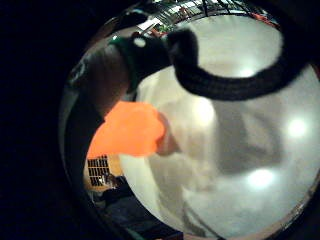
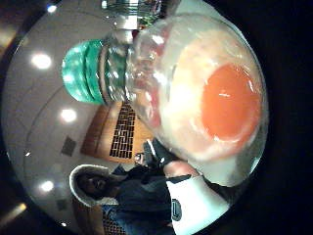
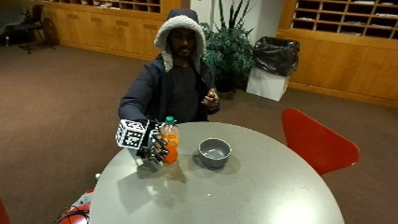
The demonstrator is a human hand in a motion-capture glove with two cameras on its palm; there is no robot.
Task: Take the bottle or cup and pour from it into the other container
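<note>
Currently, from the outside view, going left to right with the grey bowl as landmark: the right hand (image 3: 153,148) in its black glove sits left of the bowl, fingers curled round the bottle (image 3: 169,143), so the grip is closed on it. Bottle is upright, clear plastic with orange liquid and a green screw cap, just left of the bowl (image 3: 214,152) and apart from it. I can't tell whether its base touches the counter (image 3: 261,186) or sits just above it. Bowl is round, matte grey, open side up, resting on the counter. Counter is a round, smooth, pale grey top. Right of the bowl, off the counter's edge, a red chair (image 3: 314,140) with a curved moulded back. The person's bare hand (image 3: 211,99) is raised at chest level behind the bowl, touching nothing.

Thumb side palm view adds what the outside view lacks: the bottle (image 2: 195,93) fills most of it, with the ribbed green cap (image 2: 83,71), clear curved shoulder and orange liquid seen through the wall.

Little finger side palm view shows the orange liquid (image 1: 127,130) as a block behind blurry clear plastic, plus a gloved finger (image 1: 145,52) and a black knit strap across it. The bowl shows in neither palm view.
</note>
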